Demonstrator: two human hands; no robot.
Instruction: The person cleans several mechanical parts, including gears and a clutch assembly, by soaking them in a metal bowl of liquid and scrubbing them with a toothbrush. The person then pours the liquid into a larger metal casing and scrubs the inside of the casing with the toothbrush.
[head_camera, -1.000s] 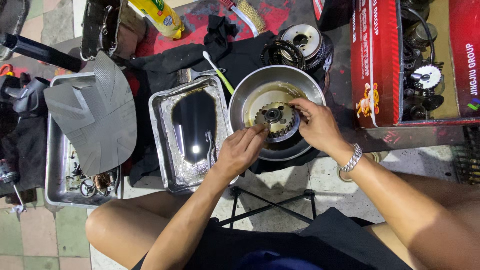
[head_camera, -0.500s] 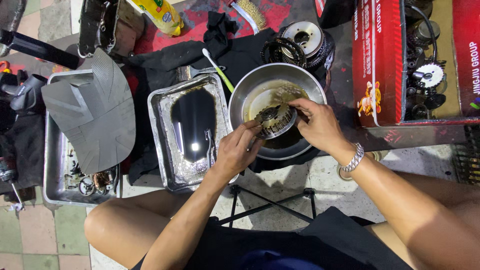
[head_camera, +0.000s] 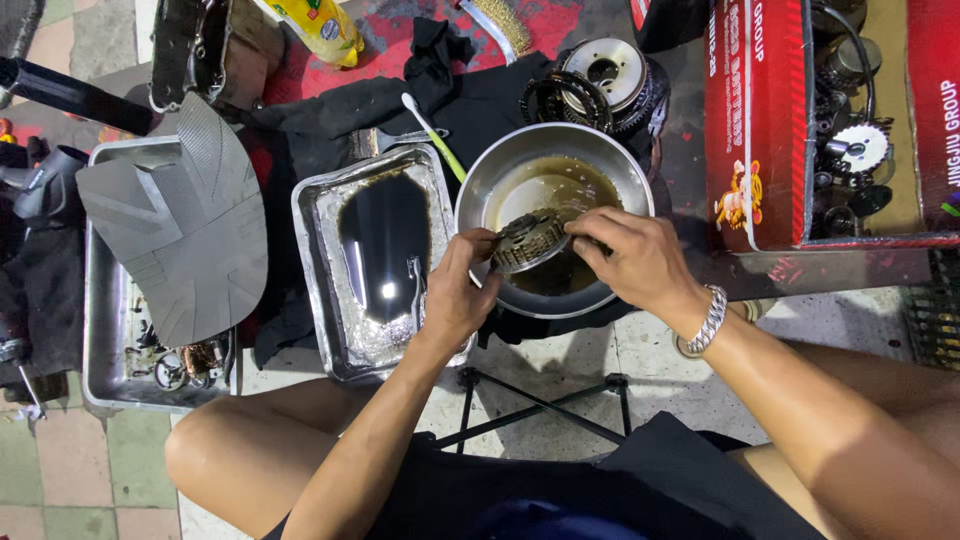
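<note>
Over the round steel bowl (head_camera: 480, 190) of brown oily liquid, 2 hands hold a toothed clutch hub (head_camera: 527, 241) tilted on edge: left hand (head_camera: 458, 290) pinches its near rim, right hand (head_camera: 632, 262) grips the far side. Left of the bowl sits an oil-filled rectangular tray (head_camera: 325, 300).

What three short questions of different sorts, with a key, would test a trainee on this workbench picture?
1. True or false: both hands hold the toothed metal hub.
2. The hub is over: A the round steel bowl, B the rectangular tray, C the red box.
3. What is on the right wrist?

Key: 1 true: left hand and right hand grip it, tilted. 2 A. 3 A metal link bracelet.
</note>
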